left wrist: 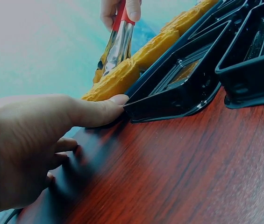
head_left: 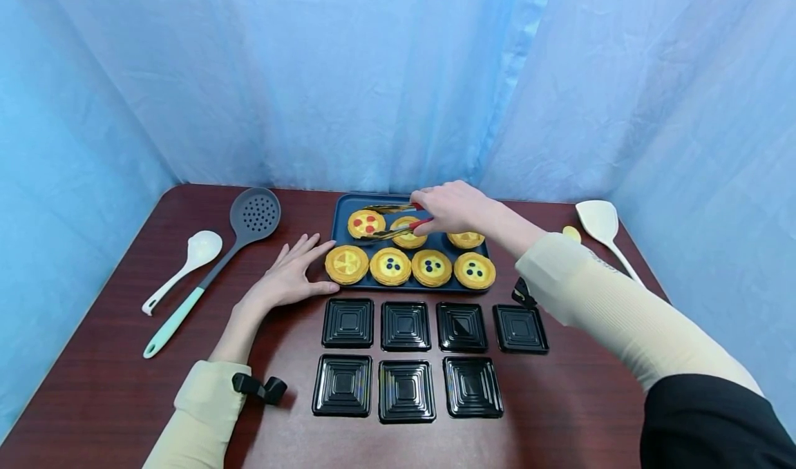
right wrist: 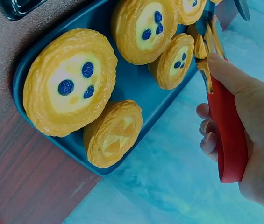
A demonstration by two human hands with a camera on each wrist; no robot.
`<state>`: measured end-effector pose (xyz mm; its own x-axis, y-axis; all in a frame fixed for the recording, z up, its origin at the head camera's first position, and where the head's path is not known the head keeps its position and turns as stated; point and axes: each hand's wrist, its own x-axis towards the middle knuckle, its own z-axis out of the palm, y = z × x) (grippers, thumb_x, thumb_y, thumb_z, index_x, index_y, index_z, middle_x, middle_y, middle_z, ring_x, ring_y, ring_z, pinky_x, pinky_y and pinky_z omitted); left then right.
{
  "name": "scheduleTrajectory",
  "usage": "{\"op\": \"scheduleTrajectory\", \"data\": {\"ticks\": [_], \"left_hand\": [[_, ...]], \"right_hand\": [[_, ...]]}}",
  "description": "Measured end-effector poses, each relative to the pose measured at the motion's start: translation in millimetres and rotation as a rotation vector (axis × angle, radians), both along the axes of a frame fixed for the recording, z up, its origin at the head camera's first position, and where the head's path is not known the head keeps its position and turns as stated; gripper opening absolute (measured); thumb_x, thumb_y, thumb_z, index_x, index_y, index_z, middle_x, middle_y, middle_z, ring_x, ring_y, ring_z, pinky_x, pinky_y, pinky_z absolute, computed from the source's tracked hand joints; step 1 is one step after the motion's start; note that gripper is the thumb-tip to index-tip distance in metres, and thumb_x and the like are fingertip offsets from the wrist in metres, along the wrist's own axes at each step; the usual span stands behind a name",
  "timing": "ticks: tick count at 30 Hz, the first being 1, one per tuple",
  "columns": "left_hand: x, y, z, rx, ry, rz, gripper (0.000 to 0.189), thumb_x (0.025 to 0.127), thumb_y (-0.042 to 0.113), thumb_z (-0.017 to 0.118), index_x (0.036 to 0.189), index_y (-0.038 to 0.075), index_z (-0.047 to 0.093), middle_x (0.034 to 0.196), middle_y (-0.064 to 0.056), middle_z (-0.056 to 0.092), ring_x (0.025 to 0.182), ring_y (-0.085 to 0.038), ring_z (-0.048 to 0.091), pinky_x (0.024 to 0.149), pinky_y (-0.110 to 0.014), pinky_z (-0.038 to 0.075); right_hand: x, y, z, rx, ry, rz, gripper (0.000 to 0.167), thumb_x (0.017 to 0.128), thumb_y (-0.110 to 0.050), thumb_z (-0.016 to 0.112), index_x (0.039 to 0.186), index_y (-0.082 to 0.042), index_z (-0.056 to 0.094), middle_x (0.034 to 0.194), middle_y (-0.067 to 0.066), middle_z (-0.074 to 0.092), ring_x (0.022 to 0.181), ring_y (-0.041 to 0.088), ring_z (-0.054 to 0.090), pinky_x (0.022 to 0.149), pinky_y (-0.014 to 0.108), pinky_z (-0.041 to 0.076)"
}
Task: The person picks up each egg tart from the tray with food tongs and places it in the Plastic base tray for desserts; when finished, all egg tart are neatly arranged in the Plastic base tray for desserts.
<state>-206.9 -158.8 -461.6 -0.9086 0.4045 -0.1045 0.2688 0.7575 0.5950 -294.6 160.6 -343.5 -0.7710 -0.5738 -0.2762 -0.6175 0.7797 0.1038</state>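
My right hand (head_left: pixel 452 208) grips the red-handled metal tongs (right wrist: pixel 228 133) above the blue baking tray (head_left: pixel 429 291). In the head view the tongs' arms are spread, one on either side of an egg tart with red fruit pieces (head_left: pixel 365 224) at the tray's back left. My left hand (head_left: pixel 291 273) lies at the tray's left side with fingers extended, thumb and index finger at its front left corner beside a tart with yellow wedges (head_left: pixel 346 264). Three tarts with dark berries, such as this berry tart (right wrist: pixel 69 83), continue the front row. Another tart (head_left: pixel 407 233) is partly behind the tongs.
Several black square plastic trays, including this tray (head_left: pixel 348 322), stand in two rows before the baking tray. To the left lie a white ladle (head_left: pixel 202 249) and a grey slotted skimmer (head_left: pixel 255 215). A white spatula (head_left: pixel 599 222) lies at the right, partly behind my right sleeve.
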Motion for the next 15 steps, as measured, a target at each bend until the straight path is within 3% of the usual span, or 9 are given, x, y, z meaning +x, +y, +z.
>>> {"op": "scheduleTrajectory", "data": {"ticks": [15], "left_hand": [[-0.5,0.2,-0.9,-0.004,0.004,-0.001,0.089,0.091,0.045,0.076,0.163,0.019,0.033,0.172,-0.021,0.016,0.162,-0.043,0.005,0.129,-0.065,-0.002]], "right_hand": [[0.9,-0.1,4.1,-0.003,-0.01,0.008,0.061,0.095,-0.054,0.068,0.139,-0.013,0.059,0.122,0.006,0.073,0.077,0.021,0.064,0.064,0.035,0.052]]}}
